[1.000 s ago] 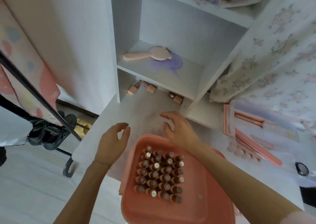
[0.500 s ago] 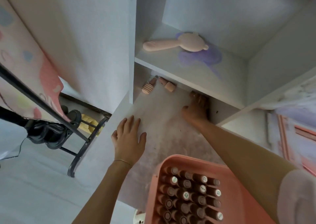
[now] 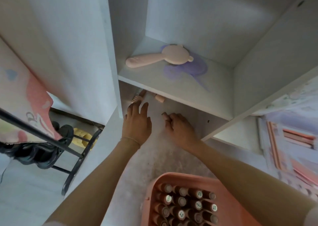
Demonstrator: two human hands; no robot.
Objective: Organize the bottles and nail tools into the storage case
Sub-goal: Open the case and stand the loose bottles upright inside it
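The pink storage case [image 3: 155,182] sits at the bottom edge, with several brown capped bottles [image 3: 182,201] standing in its grid. Under the low shelf lie a pink ribbed nail tool [image 3: 137,98] and a small pink bottle [image 3: 160,98]. My left hand [image 3: 137,124] lies on the white table [image 3: 154,156] with fingers straight, its fingertips just short of the ribbed tool. My right hand [image 3: 180,128] is curled beside it and grips a small pale bottle [image 3: 165,117] whose end pokes out past the fingers; the remainder is hidden.
A pink hairbrush [image 3: 154,59] and a purple fan [image 3: 187,69] lie on the shelf above. The shelf board [image 3: 172,91] overhangs the table's back. Pink files and a lid [image 3: 292,139] lie at the right. A black metal rack [image 3: 77,150] with shoes stands left.
My right hand has drawn back from under the shelf with its fingers curled on a bottle. My left hand has slid forward toward the ribbed tool. The view has moved closer to the shelf.
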